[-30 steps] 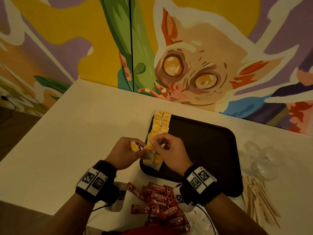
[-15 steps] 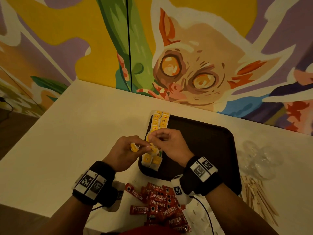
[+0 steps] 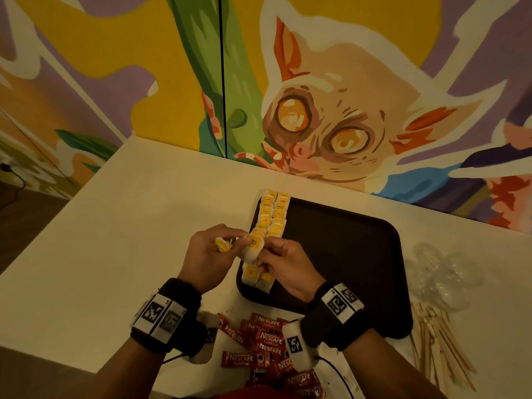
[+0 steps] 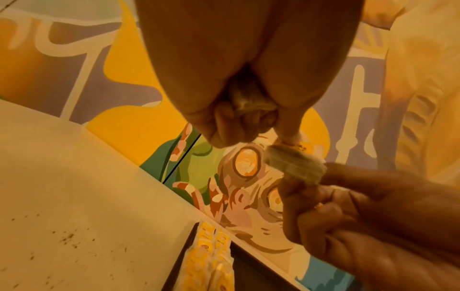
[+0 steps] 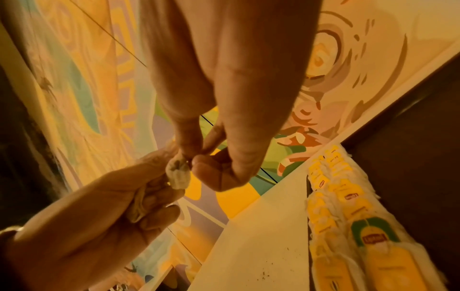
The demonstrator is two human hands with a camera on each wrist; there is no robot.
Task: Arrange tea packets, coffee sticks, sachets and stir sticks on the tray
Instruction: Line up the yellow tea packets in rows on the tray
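Two rows of yellow-tagged tea packets (image 3: 272,214) lie along the left edge of the dark tray (image 3: 345,254); they also show in the wrist views (image 4: 211,256) (image 5: 348,206). My left hand (image 3: 230,243) hovers just left of the tray and grips a small bunch of tea bags (image 3: 222,245) in its curled fingers (image 4: 251,102). My right hand (image 3: 263,254) pinches one white tea bag (image 3: 253,249) (image 5: 178,175) (image 4: 293,163) held between the two hands, above the tray's near left corner. The left fingertips touch this bag too.
Red Nescafe coffee sticks (image 3: 264,341) lie in a loose pile on the white table (image 3: 100,254) between my wrists. Wooden stir sticks (image 3: 437,347) lie to the right of the tray, with crumpled clear plastic (image 3: 440,277) behind them. A painted wall borders the table's far side.
Both hands stay over the tray's near left corner. The tea bag between them now shows more plainly, drawn out from the left hand's bunch by the right fingers.
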